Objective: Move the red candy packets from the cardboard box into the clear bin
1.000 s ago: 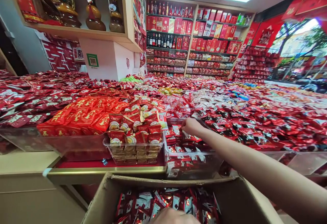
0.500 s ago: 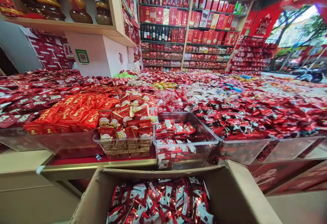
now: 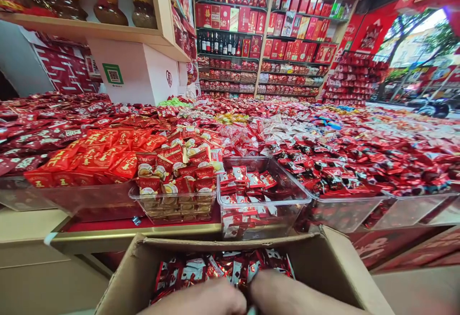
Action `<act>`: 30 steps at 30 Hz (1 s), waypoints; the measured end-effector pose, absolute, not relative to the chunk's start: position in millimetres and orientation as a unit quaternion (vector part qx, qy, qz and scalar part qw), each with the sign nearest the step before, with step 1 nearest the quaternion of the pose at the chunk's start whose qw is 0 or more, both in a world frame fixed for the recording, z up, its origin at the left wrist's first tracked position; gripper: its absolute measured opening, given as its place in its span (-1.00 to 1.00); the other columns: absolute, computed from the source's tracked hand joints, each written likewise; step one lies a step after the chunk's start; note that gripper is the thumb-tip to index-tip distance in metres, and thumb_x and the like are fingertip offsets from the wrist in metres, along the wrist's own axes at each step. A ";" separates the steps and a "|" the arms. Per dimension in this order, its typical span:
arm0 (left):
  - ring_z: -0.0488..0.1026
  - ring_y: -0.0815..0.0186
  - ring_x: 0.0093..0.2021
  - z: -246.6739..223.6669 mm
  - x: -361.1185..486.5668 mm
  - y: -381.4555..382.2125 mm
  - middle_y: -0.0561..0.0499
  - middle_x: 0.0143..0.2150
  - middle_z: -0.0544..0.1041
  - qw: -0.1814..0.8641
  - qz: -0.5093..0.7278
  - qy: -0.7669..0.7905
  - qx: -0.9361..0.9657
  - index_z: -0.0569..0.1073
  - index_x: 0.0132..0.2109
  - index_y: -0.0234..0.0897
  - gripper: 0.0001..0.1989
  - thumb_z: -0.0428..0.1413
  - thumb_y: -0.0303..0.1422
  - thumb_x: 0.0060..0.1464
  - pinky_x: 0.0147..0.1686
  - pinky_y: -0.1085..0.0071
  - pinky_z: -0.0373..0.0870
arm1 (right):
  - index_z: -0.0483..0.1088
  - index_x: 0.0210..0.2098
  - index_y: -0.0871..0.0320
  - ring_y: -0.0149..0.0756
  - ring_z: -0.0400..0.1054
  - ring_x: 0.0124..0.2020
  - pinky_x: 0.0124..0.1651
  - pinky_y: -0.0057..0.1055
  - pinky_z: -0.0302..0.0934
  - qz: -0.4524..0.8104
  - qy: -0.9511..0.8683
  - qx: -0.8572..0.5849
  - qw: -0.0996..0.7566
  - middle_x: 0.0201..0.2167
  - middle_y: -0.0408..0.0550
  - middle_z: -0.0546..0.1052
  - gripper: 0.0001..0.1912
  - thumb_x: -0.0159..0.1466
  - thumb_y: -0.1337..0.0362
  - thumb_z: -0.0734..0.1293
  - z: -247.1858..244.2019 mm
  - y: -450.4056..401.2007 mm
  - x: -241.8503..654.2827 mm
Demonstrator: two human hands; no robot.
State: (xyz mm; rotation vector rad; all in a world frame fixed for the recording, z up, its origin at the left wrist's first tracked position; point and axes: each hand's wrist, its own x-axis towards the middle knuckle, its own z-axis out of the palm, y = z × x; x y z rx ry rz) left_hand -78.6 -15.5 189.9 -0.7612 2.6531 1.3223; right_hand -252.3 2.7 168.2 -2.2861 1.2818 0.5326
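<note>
Your left hand (image 3: 225, 297) and right hand (image 3: 269, 286) sit side by side among the packets (image 3: 194, 269) in the box (image 3: 336, 264) at six o'clock; whether either grips, I can't tell. Packets look light, slick, probably crushable: cup several from beneath, or pinch one's end.

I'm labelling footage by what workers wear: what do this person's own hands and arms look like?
The left hand and right hand are both bare, with no gloves. No sleeve, watch or bracelet shows on the visible parts of the forearms. The right hand is blurred and the fingers are mostly hidden, so rings or nail polish can't be judged.
</note>
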 end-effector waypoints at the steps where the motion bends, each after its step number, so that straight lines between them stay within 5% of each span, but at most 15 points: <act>1: 0.13 0.44 -0.59 203.8 -78.0 -20.7 0.19 -0.62 0.20 -0.012 0.404 0.866 -0.295 0.30 -0.52 -0.23 -0.93 0.04 -0.49 -0.21 -0.64 0.55 -0.02 | 0.49 -0.43 0.18 -0.20 0.43 -0.47 -0.50 -0.45 0.21 0.128 0.484 -0.830 0.248 -0.50 0.00 0.55 -0.84 0.01 0.44 0.29 186.8 1.1 -261.3; 6: 0.17 0.41 -0.48 240.2 -77.5 -33.8 0.18 -0.51 0.26 -0.108 0.392 0.828 -0.387 0.28 -0.22 -0.23 -0.62 -0.19 -0.65 -0.19 -0.47 0.54 0.11 | 0.37 -0.39 0.19 -0.38 0.35 -0.46 -0.44 -0.54 0.18 -0.130 0.484 -0.712 0.491 -0.49 -0.15 0.48 -0.91 0.06 0.35 0.30 245.5 0.6 -292.6; 10: 0.30 0.33 -0.31 251.9 -77.5 -29.6 0.09 -0.33 0.41 -0.158 0.467 0.778 -0.390 0.29 -0.05 -0.22 -0.62 -0.18 -0.57 0.00 -0.26 0.45 0.20 | 0.27 -0.36 0.21 -0.47 0.32 -0.59 -0.57 -0.58 0.13 -0.199 0.443 -0.585 0.649 -0.52 -0.13 0.46 -0.78 0.14 0.16 0.30 246.4 0.1 -298.1; 12: 0.33 0.27 -0.18 257.0 -77.9 -28.4 0.03 -0.19 0.45 -0.188 0.512 0.752 -0.369 0.34 -0.08 -0.24 -0.70 -0.18 -0.46 0.10 -0.16 0.41 0.20 | 0.25 -0.37 0.21 -0.48 0.31 -0.61 -0.59 -0.59 0.11 -0.232 0.440 -0.565 0.659 -0.52 -0.11 0.47 -0.71 0.12 0.10 0.32 244.9 -0.5 -297.8; 16: 0.38 0.25 -0.23 256.3 -81.7 -28.2 -0.01 -0.23 0.48 -0.219 0.572 0.706 -0.355 0.38 -0.13 -0.29 -0.74 -0.06 -0.24 0.13 -0.22 0.40 0.26 | 0.23 -0.39 0.21 -0.48 0.30 -0.60 -0.54 -0.55 0.15 -0.278 0.431 -0.546 0.663 -0.53 -0.12 0.46 -0.66 0.09 0.06 0.35 244.8 0.8 -293.4; 20: 0.37 0.29 -0.28 250.4 -87.0 -24.8 0.00 -0.29 0.49 -0.226 0.545 0.727 -0.351 0.43 -0.22 -0.32 -0.81 0.05 -0.30 0.07 -0.23 0.42 0.25 | 0.28 -0.26 0.18 -0.46 0.27 -0.48 -0.49 -0.56 0.13 -0.342 0.404 -0.557 0.640 -0.47 -0.17 0.40 -0.69 0.12 0.11 0.35 241.1 3.7 -286.4; 23: 0.35 0.31 -0.32 249.9 -90.0 -20.7 0.02 -0.37 0.49 -0.241 0.554 0.717 -0.348 0.48 -0.29 -0.35 -0.81 0.09 -0.30 0.04 -0.27 0.44 0.24 | 0.34 -0.38 0.20 -0.48 0.19 -0.49 -0.47 -0.56 0.11 -0.364 0.411 -0.602 0.579 -0.51 -0.19 0.35 -0.78 0.17 0.14 0.31 238.9 6.2 -284.2; 27: 0.31 0.38 -0.36 244.6 -91.3 -18.9 0.06 -0.41 0.45 -0.291 0.642 0.634 -0.318 0.49 -0.32 -0.35 -0.76 0.11 -0.22 0.03 -0.29 0.49 0.23 | 0.37 -0.47 0.20 -0.44 0.19 -0.50 -0.44 -0.53 0.12 -0.388 0.442 -0.660 0.467 -0.55 -0.17 0.35 -0.78 0.19 0.17 0.28 243.3 12.3 -284.2; 30: 0.27 0.45 -0.45 237.9 -90.5 -21.3 0.10 -0.47 0.42 -0.310 0.721 0.545 -0.294 0.46 -0.38 -0.33 -0.74 0.14 -0.18 0.00 -0.38 0.53 0.21 | 0.40 -0.33 0.10 -0.35 0.30 -0.38 -0.31 -0.49 0.20 -0.409 0.419 -0.655 0.477 -0.43 -0.13 0.43 -0.88 0.17 0.20 0.31 247.7 18.0 -282.8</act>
